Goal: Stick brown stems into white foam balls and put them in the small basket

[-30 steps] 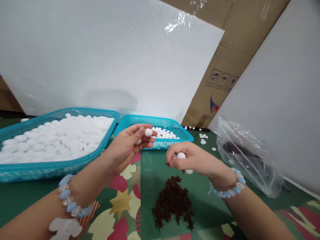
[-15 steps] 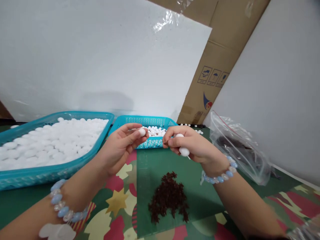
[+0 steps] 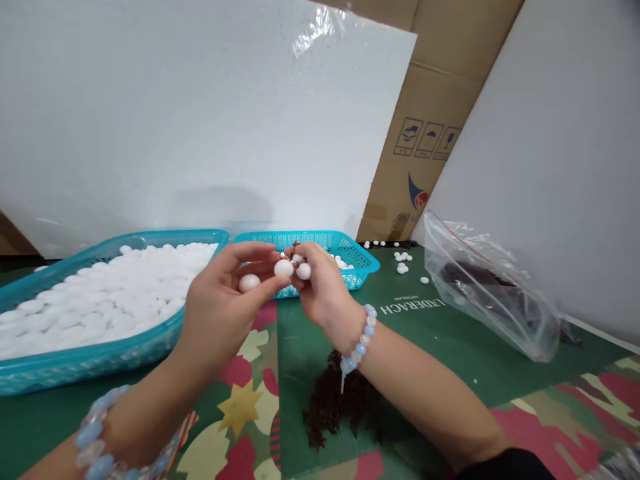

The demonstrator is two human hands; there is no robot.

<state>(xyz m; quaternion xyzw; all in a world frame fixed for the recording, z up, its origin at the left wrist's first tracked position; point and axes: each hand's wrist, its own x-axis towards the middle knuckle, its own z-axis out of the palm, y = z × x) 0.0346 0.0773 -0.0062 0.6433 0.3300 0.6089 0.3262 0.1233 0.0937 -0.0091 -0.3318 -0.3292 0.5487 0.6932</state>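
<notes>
My left hand pinches a white bead at its fingertips and keeps a second white bead against the palm. Touching it from the right, my right hand grips another white bead along with a tiny dark brown piece at its fingertips. Both hands meet above the table, just in front of the small blue basket. Below my right wrist lies a pile of dark brown pieces on the green mat.
A large blue basket full of white beads stands at the left. A clear zip bag with dark pieces lies at the right. Loose white beads are scattered behind. White boards and cardboard lean at the back.
My right hand has risen and swung left until its fingertips meet my left hand's. A second bead now shows in my left palm. The view has shifted slightly.
</notes>
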